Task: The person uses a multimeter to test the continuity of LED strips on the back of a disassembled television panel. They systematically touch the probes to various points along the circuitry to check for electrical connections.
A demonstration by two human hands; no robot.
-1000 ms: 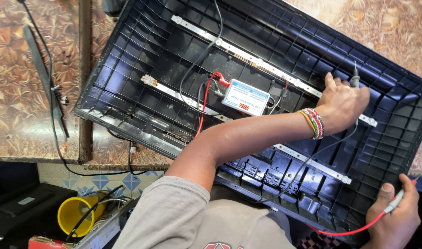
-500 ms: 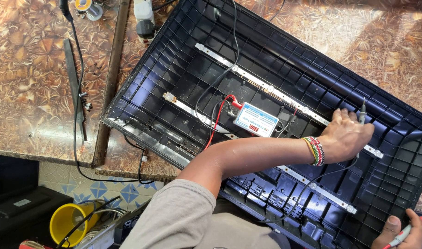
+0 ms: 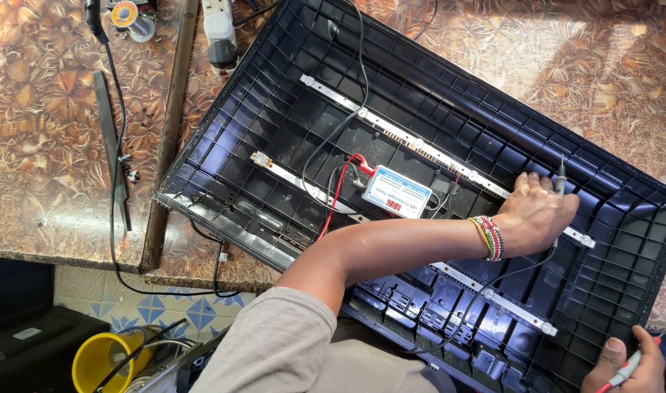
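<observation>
A black ribbed panel shell [image 3: 274, 109] lies tilted on the patterned worktop. Two pale LED strips run along it, an upper one [image 3: 413, 142] and a lower one [image 3: 493, 298]. A small blue-and-white tester box [image 3: 396, 193] with red and black leads sits between them. My left hand [image 3: 536, 215], with a beaded bracelet at the wrist, reaches across and holds a black probe [image 3: 560, 177] upright on the right end of the upper strip. My right hand [image 3: 631, 364] is at the lower right corner, gripping a red probe [image 3: 625, 372] near the shell's edge.
A white power strip [image 3: 220, 33] and a solder spool [image 3: 125, 14] lie at the top left. A thin metal bar [image 3: 111, 145] and a wooden strip [image 3: 169, 138] rest left of the shell. A yellow cup [image 3: 100, 356] stands below the worktop edge.
The view has swung left and up, so the shell sits lower right in frame. My left hand keeps the black probe on the strip. My right hand has slid toward the bottom corner.
</observation>
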